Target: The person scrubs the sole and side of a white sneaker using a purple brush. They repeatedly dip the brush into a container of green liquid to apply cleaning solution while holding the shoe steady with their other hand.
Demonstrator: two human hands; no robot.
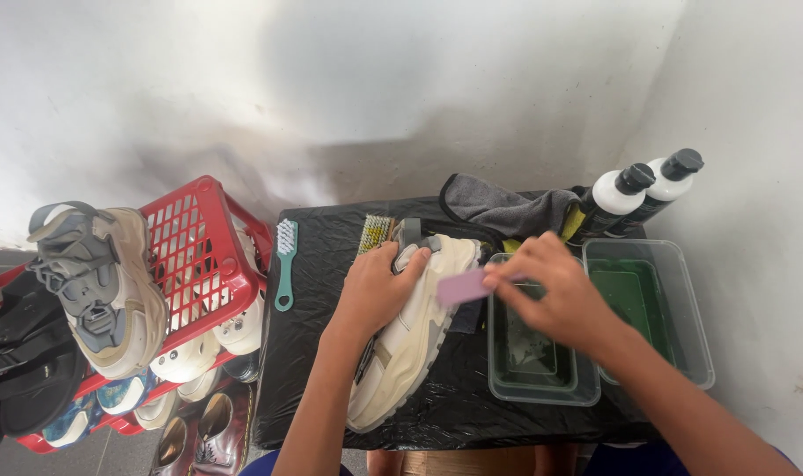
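Head view: looks down on a small table [331,388] covered in black plastic sheet, set against a white wall.
Bottles: two white bottles with black caps [635,189] stand at the far right corner, leaning toward the wall; their labels are dark, print too small to tell.
Cloth: a grey cloth [503,207] lies bunched at the far edge, just left of the bottles.
Tubs: two clear plastic tubs [652,308] sit side by side on the right half, both holding green liquid.
Brushes: a teal-handled brush [285,260] lies near the left edge; a wooden bristle brush [375,233] lies beside it.
Sneaker: a cream sneaker [410,348] lies on the table's middle, toe toward the near edge.
Left hand: the left hand [375,291] is closed over the sneaker's collar, pinning it.
Right hand: the right hand [555,300] pinches a small lilac block [463,286] over the nearer tub, just beside the sneaker.
Crate: a red crate [212,256] stands off the left edge, with a grey-and-beige sneaker [106,291] on its rim and more shoes below.
Open room: bare black sheet shows at the near left corner.
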